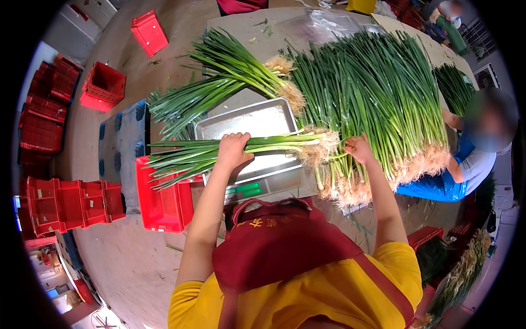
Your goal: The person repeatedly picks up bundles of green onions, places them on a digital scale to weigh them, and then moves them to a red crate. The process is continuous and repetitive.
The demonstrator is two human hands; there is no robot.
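Note:
My left hand (235,151) is wrapped around a bunch of long green onion-like stalks (271,144). That bunch lies across a shallow metal tray (246,110), leaves to the left and pale fibrous roots to the right. Under the tray's near edge shows a scale with a lit green display (249,189). My right hand (359,149) is at the near left of a large pile of the same stalks (361,90). Its fingertips meet one thin stalk beside the bunch's roots; whether they pinch it I cannot tell. More bunches (242,70) lie beyond the tray, roots toward the pile.
Left of the table stand a red plastic crate (164,205), a pallet (123,144) and stacked red crates (74,203). A co-worker (478,164) in a blue apron reaches in at the pile's right end. Clear plastic bags (333,22) lie at the far edge.

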